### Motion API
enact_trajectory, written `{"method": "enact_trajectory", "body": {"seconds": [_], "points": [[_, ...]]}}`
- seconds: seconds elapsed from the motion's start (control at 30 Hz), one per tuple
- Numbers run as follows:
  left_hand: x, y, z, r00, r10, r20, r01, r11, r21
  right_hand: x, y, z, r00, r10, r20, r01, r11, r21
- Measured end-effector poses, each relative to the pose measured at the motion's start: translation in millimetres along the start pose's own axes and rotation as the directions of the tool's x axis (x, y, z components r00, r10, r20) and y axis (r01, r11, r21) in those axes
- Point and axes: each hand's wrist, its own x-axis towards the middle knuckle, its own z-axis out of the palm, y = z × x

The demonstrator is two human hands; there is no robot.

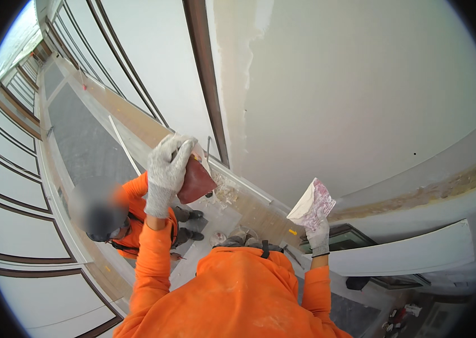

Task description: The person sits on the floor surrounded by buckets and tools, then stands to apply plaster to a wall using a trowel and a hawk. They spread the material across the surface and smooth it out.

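Note:
My left hand (166, 172), in a pale knitted glove, is raised left of centre, its fingers closed over the upper edge of a flat dark-red spreader (197, 181). The spreader's wide end points down and to the right. Lower on the right, my right hand (319, 232), gloved too, grips the narrow end of a pale fan-shaped putty knife (311, 203). Pink and white compound smears its face. Both tools appear apart from the large pale wall (350, 107), which has a rough whitish strip (241, 67) beside a brown frame (207, 73).
Close on my left stands a co-worker (128, 225) in orange with a dark cap. Debris (225, 190) lies along the wall's foot. A long white panel (401, 250) is at right. The corridor floor (80, 124) stretches away at upper left, past framed white panels (18, 236).

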Motion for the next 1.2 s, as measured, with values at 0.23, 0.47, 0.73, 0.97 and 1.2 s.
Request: {"method": "enact_trajectory", "body": {"seconds": [0.23, 0.47, 0.73, 0.97, 1.2], "points": [[32.8, 59.6, -13.2, 0.842, 0.078, 0.533, 0.006, 0.988, -0.154, 5.6, 2.9, 35.1, 0.757, -0.412, 0.508, 0.654, 0.494, -0.573], [97.5, 147.4, 28.2, 0.715, 0.175, 0.677, -0.125, 0.985, -0.122, -34.7, -24.7, 239.2, 0.700, -0.052, 0.712, 0.095, 0.995, -0.021], [225.9, 215.9, -21.6, 0.933, 0.355, 0.058, -0.298, 0.854, -0.426, -87.3, -177.2, 253.6, 0.116, -0.385, 0.916, 0.792, -0.520, -0.319], [348.8, 238.8, -79.2, 0.858, 0.371, -0.355, -0.504, 0.470, -0.725, -180.5, -350.4, 315.9, 0.042, -0.606, 0.795, 0.775, -0.482, -0.408], [457.2, 266.7, -94.0, 0.805, 0.418, -0.421, -0.571, 0.351, -0.743, -283.9, -511.7, 359.0, -0.035, -0.598, 0.801, 0.677, -0.604, -0.421]]}}
